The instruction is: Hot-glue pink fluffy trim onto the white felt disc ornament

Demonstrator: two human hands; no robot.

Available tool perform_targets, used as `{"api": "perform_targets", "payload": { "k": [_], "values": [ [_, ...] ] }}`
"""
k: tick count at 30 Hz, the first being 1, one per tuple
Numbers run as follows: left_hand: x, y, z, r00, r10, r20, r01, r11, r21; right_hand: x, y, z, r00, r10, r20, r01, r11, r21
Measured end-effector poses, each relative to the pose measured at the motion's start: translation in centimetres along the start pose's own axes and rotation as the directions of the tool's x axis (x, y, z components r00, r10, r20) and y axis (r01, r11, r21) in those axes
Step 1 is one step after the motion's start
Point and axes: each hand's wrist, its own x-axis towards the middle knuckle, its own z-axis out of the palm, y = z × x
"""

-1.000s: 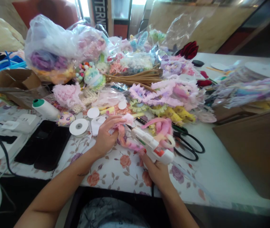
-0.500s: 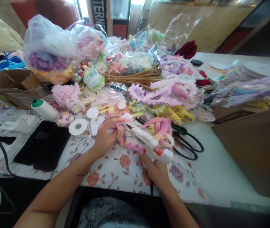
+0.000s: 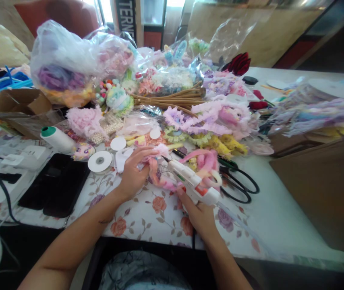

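Observation:
My right hand [image 3: 197, 209] is wrapped round the handle of a white hot glue gun [image 3: 187, 175]. Its dark nozzle points up and left, close to my left hand. A clear glue stick [image 3: 238, 221] sticks out of the gun's back end. My left hand [image 3: 135, 171] is closed on a fluffy pink piece [image 3: 160, 150], whose lower part its fingers hide. From there a fuzzy pink and peach strip [image 3: 156, 176] hangs down and runs right toward the glue gun. I cannot tell whether the nozzle touches the fluffy piece.
Black-handled scissors [image 3: 240, 183] and a pink fuzzy coil [image 3: 205, 161] lie at right. A cardboard box [image 3: 317, 189] stands beyond. On the left are a white spool [image 3: 100, 162], a thread cone [image 3: 57, 138], black phones [image 3: 65, 185] and chargers [image 3: 28, 158]. Bagged trimmings [image 3: 66, 76] heap up behind.
The glue gun has shifted very slightly, its nozzle a little higher and further right. My left hand and the fluffy piece stay where they were.

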Motion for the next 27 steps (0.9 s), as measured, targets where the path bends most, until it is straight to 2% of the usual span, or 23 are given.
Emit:
{"api": "perform_targets", "payload": {
  "k": [7, 11, 14, 17, 21, 25, 27],
  "values": [
    [-0.2, -0.1, 0.0, 0.994, 0.099, -0.051, -0.092, 0.988, 0.124, -0.3, 0.1, -0.1, 1.0, 0.001, -0.007, -0.001, 0.999, -0.034],
    [-0.3, -0.2, 0.0, 0.989, 0.143, -0.038, -0.136, 0.98, 0.143, -0.9, -0.3, -0.1, 0.985, 0.167, 0.049, -0.166, 0.986, -0.027],
    [-0.4, -0.2, 0.0, 0.989, 0.149, -0.007, -0.148, 0.982, 0.114, -1.0, -0.6, 0.0, 0.968, 0.221, 0.116, -0.221, 0.975, -0.009],
    [-0.5, -0.2, 0.1, 0.989, 0.146, 0.007, -0.146, 0.983, 0.111, -1.0, -0.7, 0.0, 0.962, 0.221, 0.158, -0.221, 0.975, -0.015],
    [-0.5, -0.2, 0.2, 0.989, 0.151, 0.004, -0.151, 0.983, 0.108, -0.9, -0.5, 0.0, 0.962, 0.223, 0.156, -0.217, 0.975, -0.052],
    [-0.4, -0.2, 0.2, 0.988, 0.156, -0.009, -0.155, 0.983, 0.103, -0.7, -0.3, 0.0, 0.986, 0.116, 0.116, -0.11, 0.992, -0.057],
    [-0.4, -0.2, 0.1, 0.988, 0.156, -0.015, -0.154, 0.983, 0.101, -0.8, -0.2, 0.1, 0.986, 0.115, 0.119, -0.111, 0.993, -0.041]
  ]
}}
